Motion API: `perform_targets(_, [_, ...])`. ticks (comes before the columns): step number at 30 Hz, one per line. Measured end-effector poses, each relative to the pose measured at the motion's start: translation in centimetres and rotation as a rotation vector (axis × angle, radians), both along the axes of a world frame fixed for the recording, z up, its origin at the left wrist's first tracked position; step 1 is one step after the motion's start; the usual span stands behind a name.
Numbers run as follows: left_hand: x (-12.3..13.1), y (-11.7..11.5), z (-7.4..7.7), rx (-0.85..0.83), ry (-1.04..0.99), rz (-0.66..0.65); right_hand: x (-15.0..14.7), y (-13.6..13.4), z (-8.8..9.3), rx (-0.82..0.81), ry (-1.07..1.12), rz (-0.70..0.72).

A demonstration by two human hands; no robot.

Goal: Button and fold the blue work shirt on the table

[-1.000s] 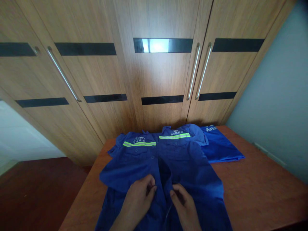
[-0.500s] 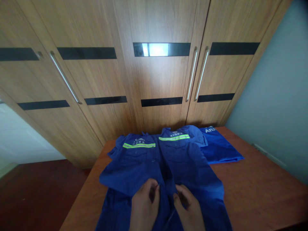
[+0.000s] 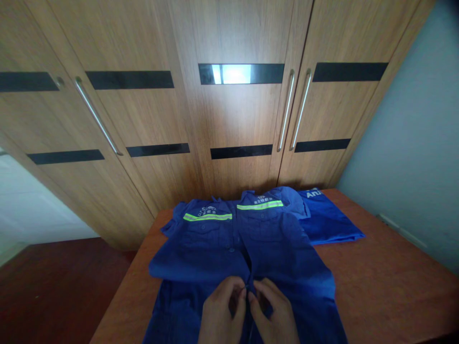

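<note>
A dark blue work shirt (image 3: 201, 260) lies front up on the table, with a yellow-green reflective strip (image 3: 208, 217) and white lettering on each side of the chest. Its front placket is partly open down the middle. My left hand (image 3: 225, 306) pinches one front edge between thumb and forefinger. Close beside it, my right hand (image 3: 270, 306) pinches the opposite edge, and the fingertips of both nearly meet. A small button seems to sit between them, mostly hidden. Another button (image 3: 231, 250) shows higher on the left-side front.
Behind the shirt's right shoulder lies a folded brighter blue cloth (image 3: 330, 220) with white letters. The reddish-brown table (image 3: 380, 282) ends at a wooden wardrobe (image 3: 236, 119) with metal handles. A pale wall (image 3: 405, 157) stands on the right.
Both hands have come together, my left moving right and my right slightly left. The two front edges of the shirt are now drawn close between the fingertips.
</note>
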State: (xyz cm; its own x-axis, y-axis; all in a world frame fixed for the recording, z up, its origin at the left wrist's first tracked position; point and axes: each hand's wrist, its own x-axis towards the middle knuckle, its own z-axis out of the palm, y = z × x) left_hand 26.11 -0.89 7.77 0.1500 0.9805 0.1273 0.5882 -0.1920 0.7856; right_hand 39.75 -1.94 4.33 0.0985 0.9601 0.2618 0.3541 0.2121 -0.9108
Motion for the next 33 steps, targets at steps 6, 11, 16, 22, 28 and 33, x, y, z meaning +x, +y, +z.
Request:
perform_targets(6, [-0.4, 0.2, -1.0, 0.064, 0.041, 0.030, 0.2, -0.1, -0.5, -0.029, 0.022, 0.025])
perform_targets(11, [-0.5, 0.2, -1.0, 0.053, 0.032, -0.013, 0.3, -0.1, -0.8, -0.052, -0.001, 0.032])
perform_targets(16, [-0.6, 0.1, -1.0, 0.086, 0.048, -0.029, 0.4, 0.0, -0.4, -0.052, 0.003, 0.039])
perform_targets(22, [-0.7, 0.4, -1.5, 0.143, 0.097, -0.066, 0.6, 0.0, -0.8, -0.067, 0.033, 0.053])
perform_targets(28, [-0.5, 0.4, -1.9, 0.143, 0.094, -0.132, 0.7, -0.1, -0.6, -0.211, 0.166, 0.246])
perform_targets(33, [-0.4, 0.4, -1.2, 0.052, -0.036, -0.077, 0.5, -0.3, -1.5, -0.199, 0.216, 0.314])
